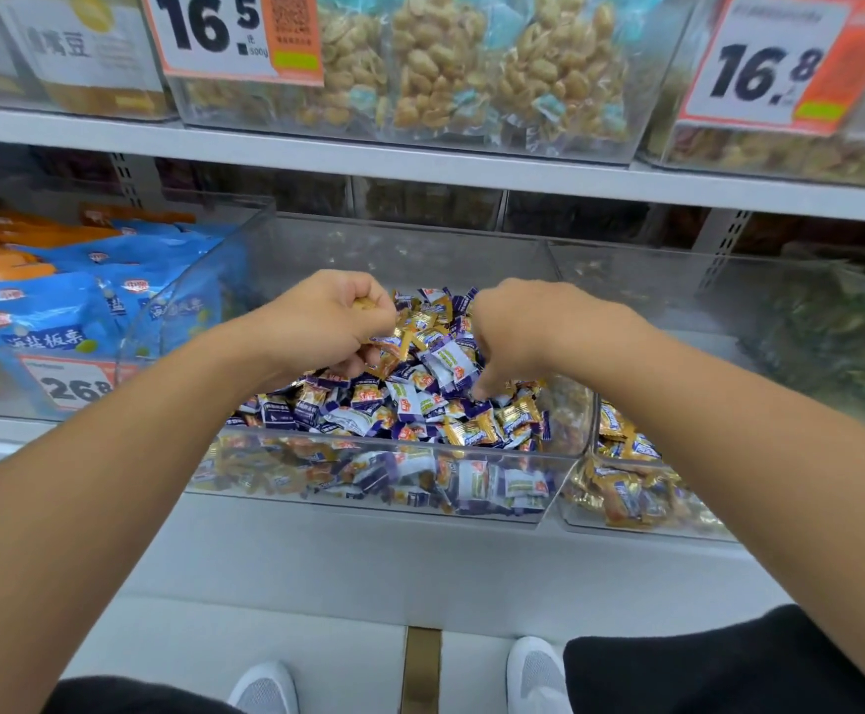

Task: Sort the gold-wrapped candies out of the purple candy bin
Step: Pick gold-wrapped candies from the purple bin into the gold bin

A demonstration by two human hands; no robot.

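On my far left, blue snack packets (44,322) lie in their own clear bin on the shelf (420,167), with a price tag (75,386) on its front. Next comes my left hand (324,322), curled over the purple candy bin (368,456) and gripping a few gold-wrapped candies (394,337) between fingers and thumb. The bin is heaped with purple-and-white candies (445,360), with more gold ones scattered through the pile. My right hand (512,337) reaches down into the heap, fingers pointing into the wrappers; whether it pinches one I cannot tell. Just beside the purple bin, to the right, stands a gold candy bin (626,517), holding gold pieces.
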